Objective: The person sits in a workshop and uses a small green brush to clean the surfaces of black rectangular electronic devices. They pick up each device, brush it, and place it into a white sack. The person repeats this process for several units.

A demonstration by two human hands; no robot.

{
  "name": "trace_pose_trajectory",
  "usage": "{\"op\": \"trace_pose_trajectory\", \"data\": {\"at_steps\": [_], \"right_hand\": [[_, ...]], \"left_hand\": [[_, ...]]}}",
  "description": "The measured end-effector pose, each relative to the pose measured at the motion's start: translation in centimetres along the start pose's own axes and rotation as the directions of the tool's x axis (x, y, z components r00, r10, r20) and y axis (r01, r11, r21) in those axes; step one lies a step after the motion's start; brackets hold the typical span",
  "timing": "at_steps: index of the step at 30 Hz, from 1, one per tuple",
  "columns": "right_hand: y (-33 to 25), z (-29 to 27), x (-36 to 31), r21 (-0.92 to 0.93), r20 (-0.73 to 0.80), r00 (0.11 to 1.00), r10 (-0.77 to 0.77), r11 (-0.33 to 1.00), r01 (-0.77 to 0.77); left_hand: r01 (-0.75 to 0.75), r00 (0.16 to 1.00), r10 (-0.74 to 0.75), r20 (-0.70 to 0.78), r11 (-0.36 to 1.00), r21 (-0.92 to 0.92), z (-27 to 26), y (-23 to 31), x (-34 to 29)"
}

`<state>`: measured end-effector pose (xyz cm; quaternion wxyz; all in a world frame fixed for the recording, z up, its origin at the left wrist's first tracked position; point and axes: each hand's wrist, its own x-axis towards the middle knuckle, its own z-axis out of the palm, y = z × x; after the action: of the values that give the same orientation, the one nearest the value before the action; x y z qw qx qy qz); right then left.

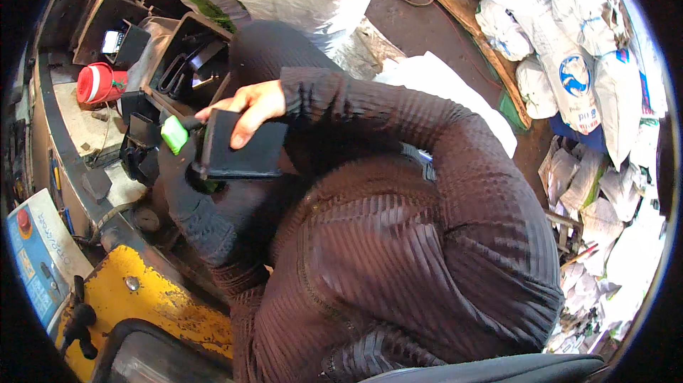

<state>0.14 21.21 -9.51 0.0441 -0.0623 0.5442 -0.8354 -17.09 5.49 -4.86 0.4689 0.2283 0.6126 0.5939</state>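
Under the right hand's (257, 109) thumb sits a black box (260, 156), flat and square-cornered, with its wide side turned up. That hand is closed on it, the thumb pressed on top and the other fingers over by the far left edge. The left hand (178, 164) is low and to the left of the right one, just beside the box. It looks dark, as if covered, and I cannot tell if its fingers are apart or pinched on something. A bright green thing (174, 135) is right by it, but I can't see what it is.

The step in hand looks like holding and turning the box about between both hands. I think the next move calls for a firm thumb, so the smooth box does not slip, and for the left hand to help hold it up.

Just past the right hand is an open bin (210, 32) with dark things in it. Farther to the left of the hand is a red tub (116, 85). Way off to its right are white bags (562, 63).
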Motion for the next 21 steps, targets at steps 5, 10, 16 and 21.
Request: {"op": "trace_pose_trajectory", "data": {"at_steps": [5,10,16,21], "right_hand": [[-5.6,0.6,-10.3,0.125,-0.247,0.961,0.122,0.988,-0.093],[-9.4,0.1,-24.8,0.034,-0.528,0.845,0.081,0.997,-0.075],[-4.4,1.7,-39.8,0.059,-0.667,0.708,0.232,0.964,-0.259],[8.2,4.0,-45.5,-0.340,-0.897,0.403,0.181,0.298,-0.892]], "left_hand": [[-0.016,0.959,-0.002,0.285,0.998,0.061,10.1,2.0,0.0],[-0.152,0.859,0.083,0.505,0.984,0.097,24.2,0.7,0.9],[-0.099,0.649,-0.210,0.731,0.930,0.355,35.1,-6.8,2.0],[0.063,0.677,-0.497,0.543,0.774,0.630,34.6,-14.5,6.7]]}}
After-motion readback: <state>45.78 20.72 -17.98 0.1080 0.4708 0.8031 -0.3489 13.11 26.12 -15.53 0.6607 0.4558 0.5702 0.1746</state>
